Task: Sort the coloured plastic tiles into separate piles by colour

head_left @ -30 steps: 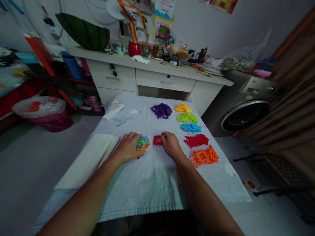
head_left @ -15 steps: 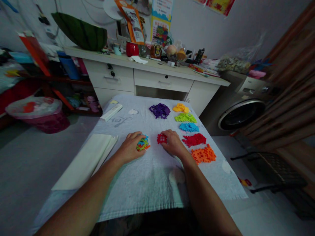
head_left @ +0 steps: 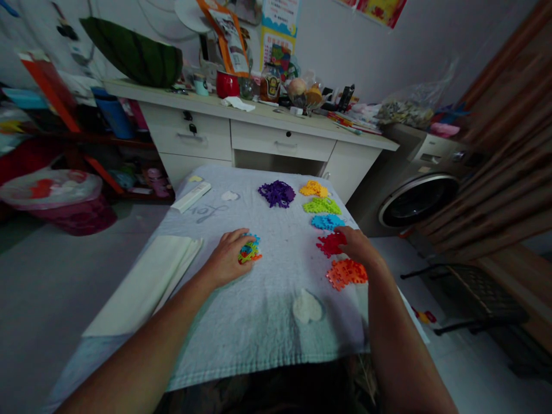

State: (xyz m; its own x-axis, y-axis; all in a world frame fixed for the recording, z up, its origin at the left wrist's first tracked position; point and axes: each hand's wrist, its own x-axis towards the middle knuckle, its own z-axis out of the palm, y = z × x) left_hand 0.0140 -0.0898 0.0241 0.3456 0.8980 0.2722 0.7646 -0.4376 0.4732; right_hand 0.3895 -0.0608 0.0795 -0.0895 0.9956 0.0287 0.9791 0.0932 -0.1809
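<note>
Carrying on the cloth-covered table point(head_left: 267, 328) a purple pile point(head_left: 277, 194) and, running nearer along the right, a yellow pile point(head_left: 313, 188), green pile point(head_left: 321, 205), blue pile point(head_left: 326, 222), red pile point(head_left: 329, 245) and orange pile point(head_left: 346, 273). Supporting a long white box point(head_left: 192, 197) and folded white sheet point(head_left: 144, 282) on the left.

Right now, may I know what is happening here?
Someone's two hands are working over a cloth-covered table. The left hand curls around a mixed-colour bunch of pieces. The right hand is at the red pile, partly covering it; its grip is unclear. The orange pile lies nearer the person; the blue pile, green pile, yellow pile and purple pile lie beyond.
</note>
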